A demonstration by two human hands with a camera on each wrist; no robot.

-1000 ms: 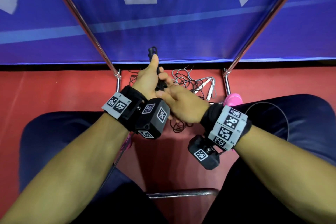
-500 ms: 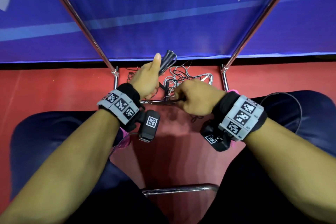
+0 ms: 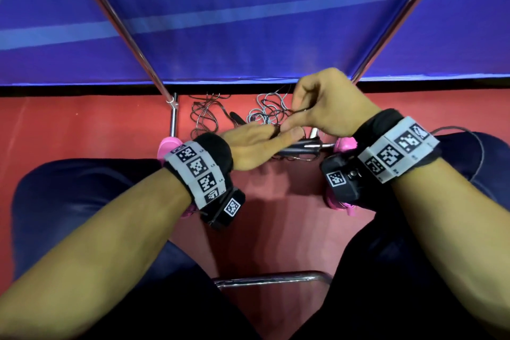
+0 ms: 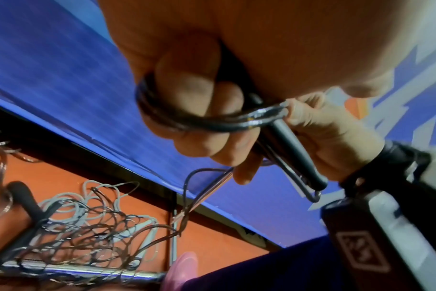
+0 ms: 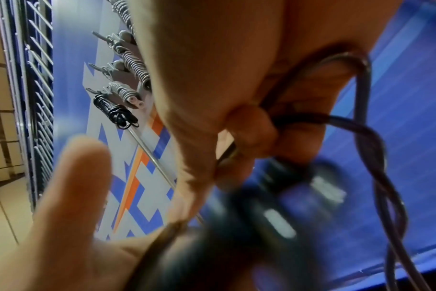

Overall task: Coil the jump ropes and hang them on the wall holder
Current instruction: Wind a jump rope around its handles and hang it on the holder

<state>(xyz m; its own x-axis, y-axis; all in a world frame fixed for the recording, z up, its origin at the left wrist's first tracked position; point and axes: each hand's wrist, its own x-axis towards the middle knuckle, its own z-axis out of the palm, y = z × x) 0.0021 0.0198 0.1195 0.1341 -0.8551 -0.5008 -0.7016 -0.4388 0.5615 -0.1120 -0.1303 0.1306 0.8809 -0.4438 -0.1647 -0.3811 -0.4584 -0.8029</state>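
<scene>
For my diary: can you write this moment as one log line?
step: coiling | left hand: grips black handles | right hand: pinches black cord | rope pile: tangled on floor

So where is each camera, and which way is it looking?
Head: on the head, looking down at the left hand, right hand, both forearms and knees.
Left wrist: under the left wrist, looking along curled fingers gripping the black handles.
Right wrist: under the right wrist, looking up past fingers pinching the black rope to the wall holder.
Shared: head and left wrist both show the rope pile on the floor.
</scene>
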